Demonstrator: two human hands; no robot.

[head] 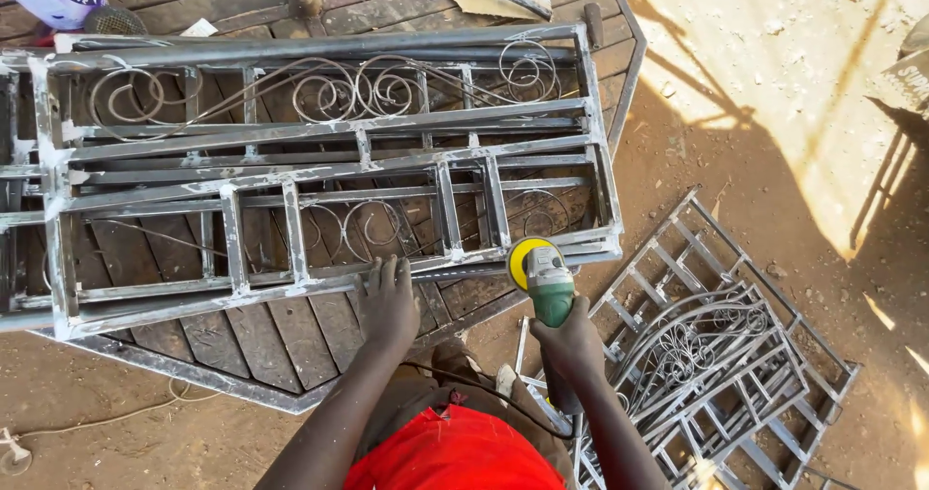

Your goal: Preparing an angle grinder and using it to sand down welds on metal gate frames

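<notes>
Head view looks straight down on a long steel window frame (319, 176) lying flat across a slatted metal desk (290, 340). Taking that frame as the landmark: the left hand (389, 301) presses palm-down on its near rail, fingers spread over the bar and closed on nothing. Just to the right along the same rail, the right hand (571, 340) is wrapped tight around the body of a green angle grinder (549, 287), whose yellow disc (523, 258) meets the rail close to the frame's near right corner.

Done well, I judge, the grinding wants the disc held at a shallow tilt and drawn along the rail rather than parked on one weld, with the left hand bearing down so the frame cannot chatter, and staying well apart from the disc. The black cable (464, 384) trailing back toward the body is best kept behind the tool.

The frame's long axis runs left to right, rising slightly to the right, with its scrollwork along the far side. The grinder points away from the person, nose toward the rail, roughly crosswise to that axis.

Right of the frame and lower, a stack of smaller grilles (716, 355) lies on the dirt floor (735, 151)
</notes>
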